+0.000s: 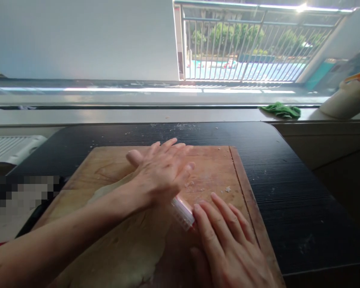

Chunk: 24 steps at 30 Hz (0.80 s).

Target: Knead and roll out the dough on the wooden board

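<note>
A rolling pin lies slantwise across the wooden board, with a rounded end showing at the upper left and a clear plastic-like sleeve or label round its middle. My left hand rests flat over the pin, slightly blurred, fingers stretched out. Over the nearer end lies my right hand, fingers extended and a little apart; its palm hides that end. A thin, wide sheet of pale dough spreads on the board beneath the pin and my left forearm, which covers part of it.
The wooden board sits on a black table dusted with flour crumbs. Behind are a windowsill with a green cloth and a pale container. A white ridged object stands at left, near a pixelated patch.
</note>
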Available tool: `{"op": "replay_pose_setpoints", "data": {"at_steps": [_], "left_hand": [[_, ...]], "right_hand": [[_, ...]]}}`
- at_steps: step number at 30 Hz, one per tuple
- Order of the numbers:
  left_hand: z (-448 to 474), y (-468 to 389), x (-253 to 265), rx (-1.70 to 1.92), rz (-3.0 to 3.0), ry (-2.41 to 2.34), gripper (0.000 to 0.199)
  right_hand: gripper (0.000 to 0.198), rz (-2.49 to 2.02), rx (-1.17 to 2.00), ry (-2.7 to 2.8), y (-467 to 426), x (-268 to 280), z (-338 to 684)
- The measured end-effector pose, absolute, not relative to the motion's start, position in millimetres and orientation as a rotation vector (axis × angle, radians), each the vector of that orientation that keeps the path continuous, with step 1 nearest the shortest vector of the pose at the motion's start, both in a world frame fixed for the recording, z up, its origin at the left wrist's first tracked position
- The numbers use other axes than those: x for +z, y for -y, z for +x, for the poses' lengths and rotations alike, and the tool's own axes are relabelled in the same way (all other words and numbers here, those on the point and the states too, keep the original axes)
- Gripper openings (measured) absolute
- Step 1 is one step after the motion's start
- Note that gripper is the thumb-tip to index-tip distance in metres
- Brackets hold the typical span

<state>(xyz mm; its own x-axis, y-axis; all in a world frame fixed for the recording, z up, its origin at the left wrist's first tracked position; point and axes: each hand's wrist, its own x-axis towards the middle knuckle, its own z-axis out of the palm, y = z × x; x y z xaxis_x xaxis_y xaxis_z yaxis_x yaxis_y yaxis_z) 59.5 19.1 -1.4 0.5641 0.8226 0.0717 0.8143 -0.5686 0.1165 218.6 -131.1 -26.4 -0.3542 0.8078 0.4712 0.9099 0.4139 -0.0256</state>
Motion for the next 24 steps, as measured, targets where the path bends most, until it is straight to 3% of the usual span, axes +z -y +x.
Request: {"op": "replay_pose_setpoints", "data": {"at_steps": [4,9,19,24], "left_hand": [[81,-35,-1,0.232,2.672,-1.384,0.054],[85,-41,-1,0.314,2.674,-1.283,0.049],[102,-52,0,0.508,2.754,-1.121,0.044],[109,-74,-2,0.486,2.792,-1.142,0.046]], "right_hand": [[0.064,-1.466,-0.318,2.268,131,-16,226],[0.037,-1.366,-0.393,2.31,144,-20,205],[0.042,-1.47,-0.329,2.357,140,-35,204],[0.068,-1.473,-0.105,2.353,127,-31,201]]}}
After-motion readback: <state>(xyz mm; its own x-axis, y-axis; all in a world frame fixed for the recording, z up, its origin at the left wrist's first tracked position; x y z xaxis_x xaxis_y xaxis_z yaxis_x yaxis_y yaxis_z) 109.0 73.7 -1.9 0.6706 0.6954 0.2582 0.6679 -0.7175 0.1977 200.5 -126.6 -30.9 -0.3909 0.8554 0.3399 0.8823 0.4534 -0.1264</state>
